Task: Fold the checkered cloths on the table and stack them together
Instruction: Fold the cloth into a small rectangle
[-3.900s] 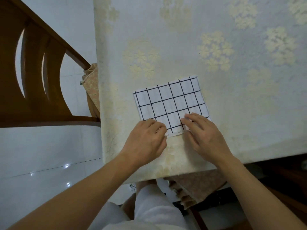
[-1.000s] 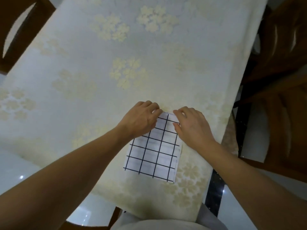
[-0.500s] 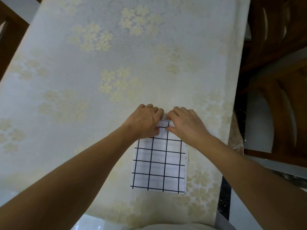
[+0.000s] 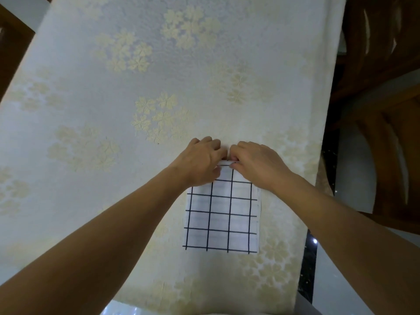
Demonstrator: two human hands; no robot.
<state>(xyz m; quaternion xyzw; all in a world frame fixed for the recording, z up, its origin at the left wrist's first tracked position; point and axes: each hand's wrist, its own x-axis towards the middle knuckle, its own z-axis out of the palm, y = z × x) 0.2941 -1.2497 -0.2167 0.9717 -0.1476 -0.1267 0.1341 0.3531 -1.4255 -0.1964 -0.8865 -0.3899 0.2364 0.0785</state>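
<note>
Head view: one wide look forward and down, along both bare forearms.
Table: long table [image 4: 318,123] under a cream tablecloth [image 4: 159,64] woven with pale yellow flower clusters; it fills most of the view.
Checkered cloth: white folded rectangular checkered cloth [image 4: 221,219] with dark grid lines, lying flat on the table, close to the table's near edge and towards its right side. Stacked layer edges show along the cloth's right side.
Left hand: the left hand [image 4: 200,162] rests over the cloth's far left corner, further in on the table, fingers curled over the far edge and thumb lying on the fabric, holding that edge.
Right hand: the right hand [image 4: 256,164] sits at the far right part of the same edge, curled, thumb and forefinger pinching the fabric.
Hands together: the knuckles almost meet over the middle of the far edge.
Chair: dark brown wooden chair [image 4: 386,87], just beside the table's right edge.
Floor: glossy pale floor [image 4: 329,292], showing past the table's right and near edges.
</note>
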